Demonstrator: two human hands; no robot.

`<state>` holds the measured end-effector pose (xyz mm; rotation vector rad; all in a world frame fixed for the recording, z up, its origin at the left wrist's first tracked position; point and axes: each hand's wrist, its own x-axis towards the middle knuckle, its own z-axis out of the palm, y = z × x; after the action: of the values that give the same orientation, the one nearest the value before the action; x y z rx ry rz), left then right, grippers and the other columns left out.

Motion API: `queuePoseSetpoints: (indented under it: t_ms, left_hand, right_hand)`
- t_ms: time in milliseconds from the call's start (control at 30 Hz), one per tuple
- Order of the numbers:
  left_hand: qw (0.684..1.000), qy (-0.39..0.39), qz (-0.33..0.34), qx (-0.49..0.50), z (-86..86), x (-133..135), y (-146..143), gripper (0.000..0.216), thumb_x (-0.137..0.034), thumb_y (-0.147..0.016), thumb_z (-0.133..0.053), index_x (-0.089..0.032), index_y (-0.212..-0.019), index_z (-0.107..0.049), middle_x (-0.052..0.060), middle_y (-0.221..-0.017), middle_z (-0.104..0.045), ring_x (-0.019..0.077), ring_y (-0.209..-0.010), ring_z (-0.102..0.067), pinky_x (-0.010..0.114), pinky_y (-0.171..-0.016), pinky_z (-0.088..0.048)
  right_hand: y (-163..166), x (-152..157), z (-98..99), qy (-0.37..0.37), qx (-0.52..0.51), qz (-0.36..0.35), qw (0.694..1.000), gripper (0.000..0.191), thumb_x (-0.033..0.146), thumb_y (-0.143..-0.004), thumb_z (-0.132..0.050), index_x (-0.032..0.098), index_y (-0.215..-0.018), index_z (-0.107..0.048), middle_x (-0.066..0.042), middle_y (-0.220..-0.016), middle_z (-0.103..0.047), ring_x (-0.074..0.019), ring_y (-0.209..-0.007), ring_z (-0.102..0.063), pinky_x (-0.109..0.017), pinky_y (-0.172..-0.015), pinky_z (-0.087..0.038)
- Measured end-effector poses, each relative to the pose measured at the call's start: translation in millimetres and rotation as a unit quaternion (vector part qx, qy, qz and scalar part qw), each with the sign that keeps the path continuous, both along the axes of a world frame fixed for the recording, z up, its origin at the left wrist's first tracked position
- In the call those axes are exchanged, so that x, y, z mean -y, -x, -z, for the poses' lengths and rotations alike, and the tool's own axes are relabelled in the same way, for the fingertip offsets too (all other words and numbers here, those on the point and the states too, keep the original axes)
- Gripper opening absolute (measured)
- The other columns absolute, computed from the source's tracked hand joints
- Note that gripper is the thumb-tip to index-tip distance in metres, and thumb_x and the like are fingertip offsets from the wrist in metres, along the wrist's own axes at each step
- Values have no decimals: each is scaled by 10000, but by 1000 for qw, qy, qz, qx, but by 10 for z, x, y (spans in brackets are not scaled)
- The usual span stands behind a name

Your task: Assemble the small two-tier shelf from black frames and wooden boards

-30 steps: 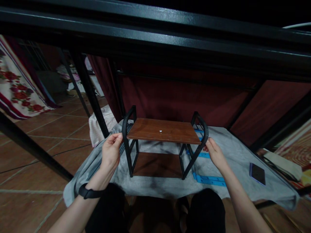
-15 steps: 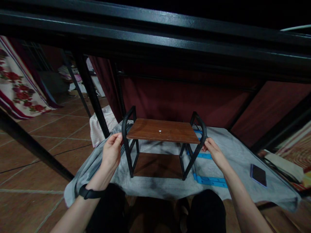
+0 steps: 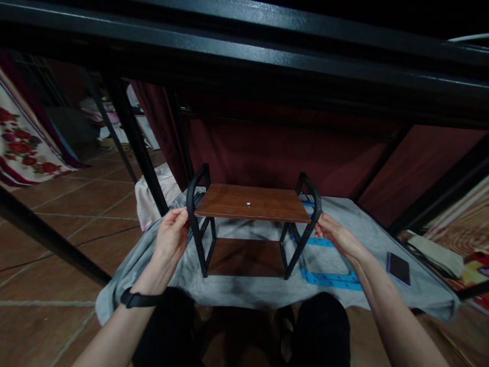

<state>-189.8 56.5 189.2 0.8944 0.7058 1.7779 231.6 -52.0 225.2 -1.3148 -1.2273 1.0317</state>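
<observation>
The left hand (image 3: 170,235), fingers bent, touches the left side tube of a two-tier wooden shelf rack (image 3: 250,201); the right hand (image 3: 336,235) is at the opposite side tube, fingers likewise bent; whether either hand closes round its tube or merely presses against it, I cannot tell; the rack stands upright between the hands, its long axis running left to right from one to the other, so each hand is nearest its own end and neither is clearly closer to the rack; a small white mark (image 3: 248,204) shows on the upper board; the rack rests on a surface spread with grey cloth (image 3: 237,298); a blue frame (image 3: 332,279) lies flat beside its right end, with a smartphone (image 3: 398,268) farther right; a maroon curtain (image 3: 267,153) hangs behind; a black metal beam (image 3: 229,46) crosses above; tiled floor (image 3: 76,219) and a floral cloth (image 3: 26,148) show at left.
</observation>
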Motion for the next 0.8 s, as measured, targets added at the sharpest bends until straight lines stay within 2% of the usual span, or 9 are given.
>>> queuePoseSetpoints:
  t_ms: [200, 333, 433, 533, 633, 800]
  left_hand:
    - [999, 20, 26, 22, -18, -3, 28, 222, -269, -651, -821, -183, -806, -687, 0, -819, -678, 112, -742, -619, 213, -674, -497]
    - [995, 80, 61, 26, -89, -146, 74, 152, -244, -696, -762, -160, -803, -694, 23, -756, -677, 117, -615, -596, 220, -540, -486]
    - [987, 140, 75, -11, -162, -296, 85, 176, -155, -672, -738, -135, -844, -713, 37, -727, -687, 112, -529, -562, 220, -453, -442]
    - [978, 184, 87, -47, -229, -445, 70, 231, -141, -658, -738, -137, -888, -714, 60, -745, -695, 127, -510, -573, 228, -410, -414]
    - [976, 196, 72, -65, -285, -606, 35, 222, -156, -661, -750, -141, -875, -694, 71, -793, -702, 135, -553, -608, 231, -458, -451]
    - [982, 155, 56, -87, -305, -956, -40, 229, -144, -708, -755, -129, -917, -663, 55, -823, -700, 138, -723, -648, 226, -631, -490]
  right_hand:
    - [-27, -30, 53, -8, 27, 39, 999, 319, 530, -806, -596, 218, -766, -540, 9, -670, -524, -129, -577, -485, -260, -551, -429]
    - [-23, -119, 165, -22, 23, 90, 995, 386, 597, -809, -561, 227, -903, -618, -23, -808, -632, -146, -619, -554, -284, -612, -484]
    - [16, -186, 201, -30, 9, 107, 994, 454, 614, -811, -556, 258, -1076, -654, -42, -1011, -683, -195, -790, -624, -315, -699, -508]
    - [74, -241, 197, -29, -13, 115, 993, 489, 619, -810, -558, 279, -1145, -667, -36, -1121, -686, -233, -977, -631, -336, -787, -506]
    - [130, -299, 200, -29, -65, 112, 991, 485, 612, -806, -564, 295, -1160, -663, -26, -1138, -690, -240, -1051, -623, -345, -825, -511]
    - [166, -445, 257, -44, -85, 122, 988, 467, 591, -795, -592, 315, -1167, -651, -22, -1197, -674, -248, -1100, -617, -350, -835, -522]
